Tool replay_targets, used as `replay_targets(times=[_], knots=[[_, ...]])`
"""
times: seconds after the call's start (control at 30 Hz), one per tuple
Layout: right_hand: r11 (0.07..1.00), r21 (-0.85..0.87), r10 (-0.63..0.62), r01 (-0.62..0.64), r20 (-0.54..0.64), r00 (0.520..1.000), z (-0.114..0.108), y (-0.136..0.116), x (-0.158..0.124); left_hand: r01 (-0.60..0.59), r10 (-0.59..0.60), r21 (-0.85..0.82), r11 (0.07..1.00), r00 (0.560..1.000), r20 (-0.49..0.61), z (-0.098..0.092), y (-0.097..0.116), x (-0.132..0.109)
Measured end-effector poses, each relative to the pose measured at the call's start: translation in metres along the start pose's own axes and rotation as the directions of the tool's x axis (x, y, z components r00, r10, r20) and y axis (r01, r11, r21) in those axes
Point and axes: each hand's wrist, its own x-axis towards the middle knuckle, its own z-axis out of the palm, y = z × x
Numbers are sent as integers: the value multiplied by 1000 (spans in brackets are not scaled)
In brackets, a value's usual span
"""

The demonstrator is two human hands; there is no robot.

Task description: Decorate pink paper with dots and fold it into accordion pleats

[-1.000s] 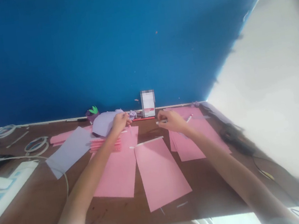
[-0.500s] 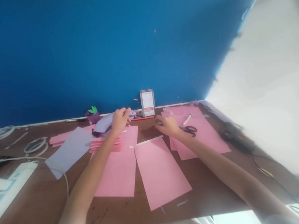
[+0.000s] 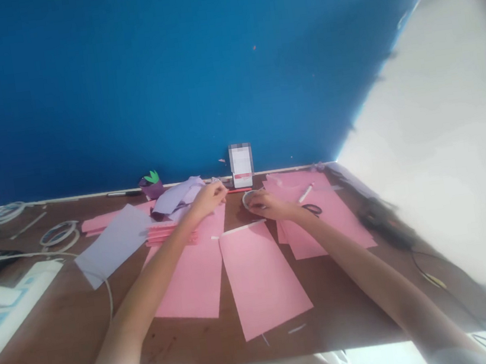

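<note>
- Hands meet at the far middle of the brown table, near the foot of the blue wall
- Right hand rests curled over a small whitish ring, seemingly a tape roll, which lies flat on the wood just left of its fingertips; the fingers appear to touch the roll's rim, but blur keeps me from telling whether they truly clasp it
- Left hand is pinched shut on something thin and pale at its fingertips, too small to name; it may be a strand drawn from the roll
- Roll sits between the two hands, nearer the right one, with the left fingertips just to its left and slightly farther back; the short gap between them runs left to right
- White strip lies just in front of both hands, its long axis also running left to right, along the far edge of the middle pink sheet
- Another pink sheet lies under the left forearm, and a stack of pink sheets under the right wrist carries scissors and a pen
- Lilac paper and a crumpled lilac piece lie left of the left hand
- Folded pink fan sits beside the left forearm
- Small blurred box stands against the wall behind the roll
</note>
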Motion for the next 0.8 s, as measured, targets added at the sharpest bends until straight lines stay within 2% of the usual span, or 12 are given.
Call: replay_targets(times=[0.07, 0.13, 0.23, 0.37, 0.47, 0.63, 0.7, 0.8], knots=[[999, 10, -39, 38, 69, 997, -10, -4, 0, -20, 16, 19, 1000, 985, 171, 7, 1, -3], [998, 9, -63, 63, 116, 991, -14, -6, -1, -48, 36, 30, 998, 947, 319, 16, 1, -6], [999, 1, -53, 53, 154, 987, -11, -7, -2, -54, 29, 41, 998, 887, 462, 29, -1, -11], [999, 43, -6, -2, 173, 985, -9, -9, -1, -22, -12, 67, 998, 882, 471, 40, -8, -15], [996, 78, 22, -34, 152, 988, -14, -12, 0, -30, 0, 54, 998, 880, 474, 43, -12, -15], [983, 50, 171, -177, 118, 978, -19, -8, 0, -26, 3, 36, 999, 852, 524, 42, -13, -14], [965, 44, 256, -258, 53, 965, -18, -1, -1, 0, -12, 23, 1000, 841, 540, 40, -10, -15], [930, 79, 367, -359, -121, 922, -15, 11, -3, 17, -24, 17, 1000, 826, 563, 37, -5, -16]])
